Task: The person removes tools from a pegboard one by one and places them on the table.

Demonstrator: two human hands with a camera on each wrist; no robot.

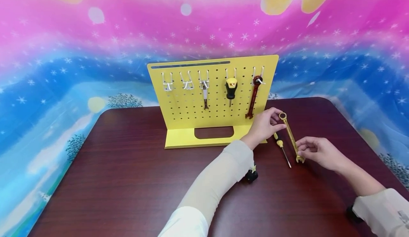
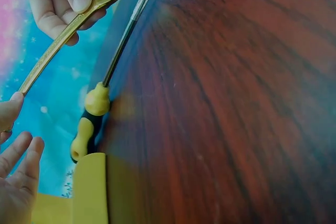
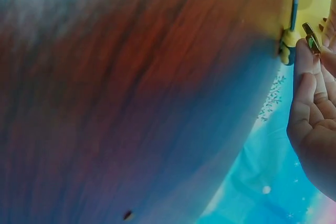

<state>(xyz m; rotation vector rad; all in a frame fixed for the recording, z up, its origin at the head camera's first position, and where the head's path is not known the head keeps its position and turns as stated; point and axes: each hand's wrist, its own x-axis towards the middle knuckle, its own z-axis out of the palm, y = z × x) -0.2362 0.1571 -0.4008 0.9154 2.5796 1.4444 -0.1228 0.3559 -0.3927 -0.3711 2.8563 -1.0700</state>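
Observation:
Between both hands is a gold combination wrench (image 1: 291, 136), slanting over the right side of the table. My left hand (image 1: 264, 124) pinches its ring end, while the fingers and thumb of my right hand (image 1: 321, 152) hold the open-jaw end. The left wrist view shows the right thumb flat against the wrench (image 2: 60, 40) near its jaw; the left fingers partly hide the ring end there. Just left of the wrench, a yellow-and-black screwdriver (image 1: 280, 144) lies on the table, its tip toward the front and part of its handle behind the left hand.
A yellow pegboard (image 1: 191, 123) stands at the back. A small wrench (image 1: 205, 96), a stubby screwdriver (image 1: 231, 88) and a dark red wrench (image 1: 253, 100) hang on its hooks; more white hooks (image 1: 167, 84) are at its left. A patterned cloth (image 1: 127, 70) surrounds the dark wooden table (image 1: 121, 173).

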